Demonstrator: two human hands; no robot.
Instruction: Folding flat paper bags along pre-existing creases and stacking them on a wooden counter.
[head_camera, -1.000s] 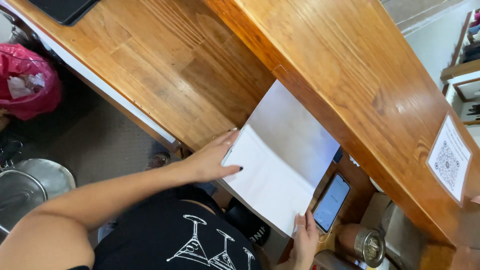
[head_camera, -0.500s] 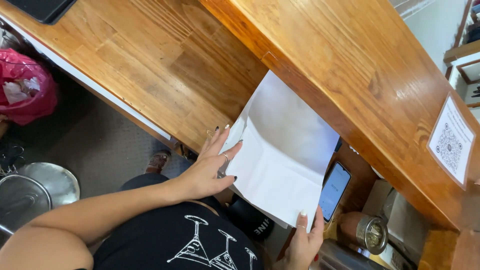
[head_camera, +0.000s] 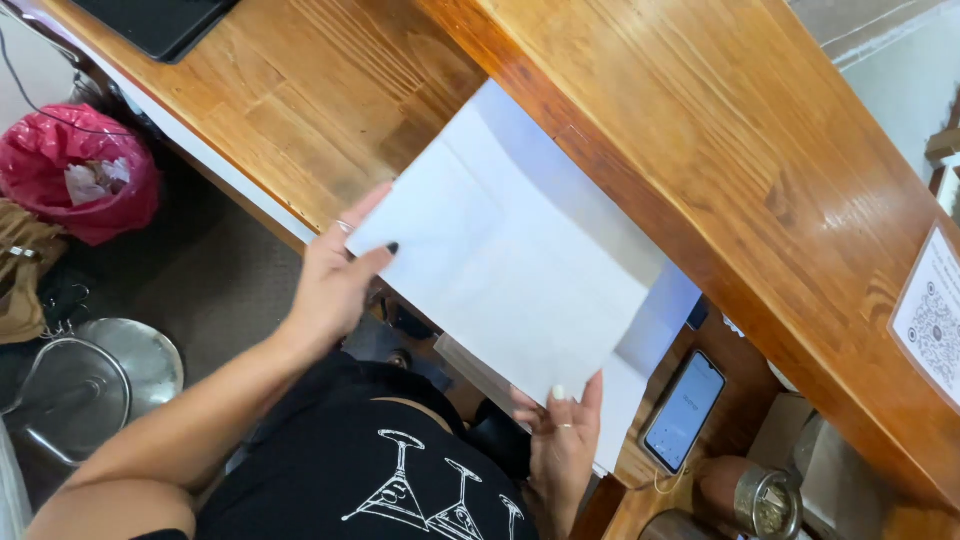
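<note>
White paper sheet (head_camera: 510, 290), long axis running 10 to 4 o'clock; I note left hand (head_camera: 335, 275) pinching the 9 o'clock corner, right hand (head_camera: 562, 440) the 5 o'clock edge.

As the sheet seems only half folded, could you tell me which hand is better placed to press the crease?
Probably the left hand: it lies on top of the white paper, while the right hand only pinches its near edge.

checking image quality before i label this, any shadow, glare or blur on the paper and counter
Head view: the large white paper sheet is sharp, with a soft grey shadow band across its upper part beneath the raised glossy wooden ledge; the ledge shows a mild sheen, no harsh glare; the left hand and right hand look crisp; the straight counter edges bow slightly, suggesting a wide lens.
</note>
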